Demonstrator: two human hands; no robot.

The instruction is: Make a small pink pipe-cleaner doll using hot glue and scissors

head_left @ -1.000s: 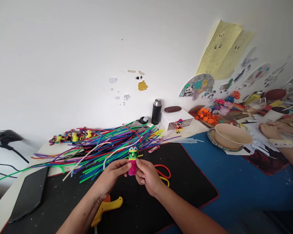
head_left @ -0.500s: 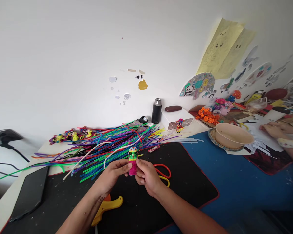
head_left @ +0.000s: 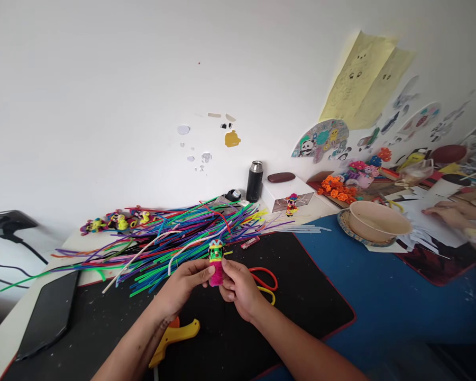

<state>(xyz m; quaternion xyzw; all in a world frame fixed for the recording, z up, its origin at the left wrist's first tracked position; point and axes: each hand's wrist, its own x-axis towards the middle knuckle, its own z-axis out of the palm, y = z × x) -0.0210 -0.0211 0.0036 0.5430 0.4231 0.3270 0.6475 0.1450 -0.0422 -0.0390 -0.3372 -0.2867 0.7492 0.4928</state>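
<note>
A small pipe-cleaner figure (head_left: pixel 216 264), with a green face, yellow band and magenta body, stands upright between my two hands. My left hand (head_left: pixel 186 283) pinches its left side between thumb and fingers. From the right, my right hand (head_left: pixel 238 286) grips the same figure. Behind them lies a large pile of coloured pipe cleaners (head_left: pixel 190 233). Scissors with red and yellow handles (head_left: pixel 266 288) are partly hidden by my right hand. A yellow glue gun (head_left: pixel 178 333) rests on the black mat (head_left: pixel 301 286), beside my left forearm.
A dark tablet (head_left: pixel 49 312) lies at left. Finished figures (head_left: pixel 119 220) sit at the back left. A black flask (head_left: pixel 255 182) stands beside a white box (head_left: pixel 287 190). To the right are a bowl (head_left: pixel 376 219) and another person's hands (head_left: pixel 446 211) over paper.
My hands and the figure have barely moved. At the far right, the other person's hands and forearm have shifted slightly over the paper.
</note>
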